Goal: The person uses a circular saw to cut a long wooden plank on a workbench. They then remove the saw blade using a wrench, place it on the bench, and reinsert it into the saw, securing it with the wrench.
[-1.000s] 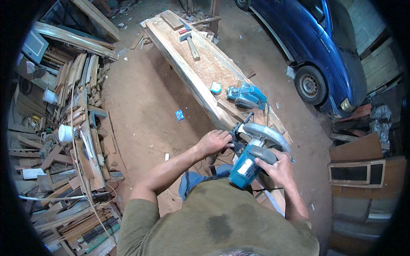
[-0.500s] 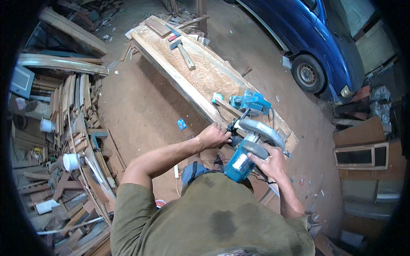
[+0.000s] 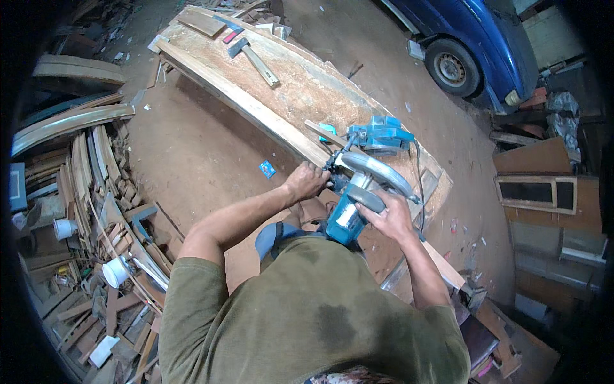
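Note:
A circular saw (image 3: pixel 345 221) with a teal motor body and a grey blade guard is held in front of my torso, at the near end of a long wooden bench. My right hand (image 3: pixel 388 217) wraps around its dark handle from the right. On the left side, my left hand (image 3: pixel 307 182) is closed, its curled fingers at the dark fittings of the saw's base; what exactly they grip is partly hidden. Just beyond the saw, a blue electric planer (image 3: pixel 382 134) lies on the bench beside a small turquoise object (image 3: pixel 327 132) and a narrow wood strip (image 3: pixel 323 133).
Sawdust covers the long bench (image 3: pixel 300 102); a hammer (image 3: pixel 254 62) and a flat board (image 3: pixel 201 24) lie toward its far end. Scrap wood (image 3: pixel 96 160) is piled at left. A blue vehicle (image 3: pixel 473 45) stands at far right. A cord (image 3: pixel 419 166) hangs beside the planer.
The view has shifted, so the bench and vehicle sit higher and further left. Both hands keep their hold on the saw, which stays at the bench's near end.

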